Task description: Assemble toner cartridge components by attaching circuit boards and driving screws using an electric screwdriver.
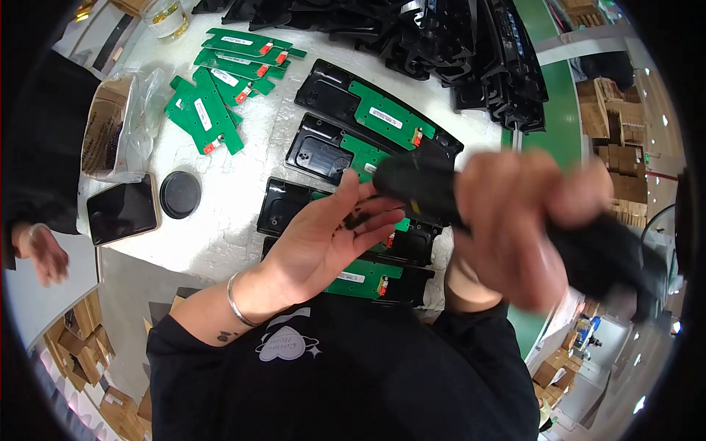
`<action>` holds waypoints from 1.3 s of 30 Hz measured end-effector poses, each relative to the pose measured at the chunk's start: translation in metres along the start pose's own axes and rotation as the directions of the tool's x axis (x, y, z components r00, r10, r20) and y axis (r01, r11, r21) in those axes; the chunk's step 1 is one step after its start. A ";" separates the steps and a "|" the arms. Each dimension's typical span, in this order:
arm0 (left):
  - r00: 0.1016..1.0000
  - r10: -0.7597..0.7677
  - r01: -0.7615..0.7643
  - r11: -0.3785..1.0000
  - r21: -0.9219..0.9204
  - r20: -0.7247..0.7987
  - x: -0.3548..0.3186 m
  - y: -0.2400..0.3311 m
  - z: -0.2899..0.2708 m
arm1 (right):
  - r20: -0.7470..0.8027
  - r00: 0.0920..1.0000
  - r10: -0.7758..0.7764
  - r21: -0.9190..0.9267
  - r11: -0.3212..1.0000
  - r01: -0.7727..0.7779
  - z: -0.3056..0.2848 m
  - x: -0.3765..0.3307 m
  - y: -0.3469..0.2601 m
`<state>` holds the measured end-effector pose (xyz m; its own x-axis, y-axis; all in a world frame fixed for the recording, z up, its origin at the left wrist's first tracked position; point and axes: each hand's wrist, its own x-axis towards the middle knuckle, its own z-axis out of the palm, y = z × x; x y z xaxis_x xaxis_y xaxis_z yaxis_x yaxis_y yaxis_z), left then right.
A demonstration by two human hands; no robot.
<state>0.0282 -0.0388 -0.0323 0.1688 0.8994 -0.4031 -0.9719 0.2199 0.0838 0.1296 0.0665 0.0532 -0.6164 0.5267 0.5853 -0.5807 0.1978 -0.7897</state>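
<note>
My left hand (316,239) is palm up over the row of black plastic housings, its fingers half curled around a few small dark screws (358,218). In my right hand (526,213), blurred by motion, a long black electric screwdriver (415,184) is gripped, its front end pointing left above my left fingertips. Under the hands lie several black housings (323,82), stacked one below another, with green circuit boards (382,114) set in them. Each visible board has a white label and a red-orange connector. Both hands partly cover the middle housings.
Loose green boards (202,114) overlap at the upper left. More black housings (471,44) are piled at the back right. On the left are a bag-lined box (103,140), a phone (123,209), a round black lid (180,195) and a jar (165,18). Another person's hand (45,253) hangs at the far left.
</note>
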 end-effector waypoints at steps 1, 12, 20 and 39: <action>0.996 -0.064 0.062 0.998 -0.028 -0.058 0.000 0.001 0.005 | -0.248 0.968 0.045 -0.150 0.985 -0.084 0.008 0.001 0.013; 0.995 -0.041 0.016 0.966 0.259 0.091 -0.013 -0.001 -0.024 | -0.224 0.959 0.174 -0.181 0.959 -0.217 -0.008 0.020 0.065; 0.996 -0.011 -0.016 0.952 0.305 0.084 -0.012 0.008 -0.023 | -0.154 0.971 0.184 -0.269 0.938 -0.220 -0.005 0.024 0.066; 0.995 0.095 -0.093 0.992 0.087 -0.015 0.001 0.010 -0.016 | 0.205 0.979 -0.018 0.199 0.980 -0.023 -0.012 0.017 -0.018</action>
<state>0.0160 -0.0417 -0.0463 0.0734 0.9103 -0.4074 -0.9654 0.1674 0.2000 0.1361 0.0813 0.0755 -0.7016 0.3425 0.6248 -0.6603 0.0170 -0.7508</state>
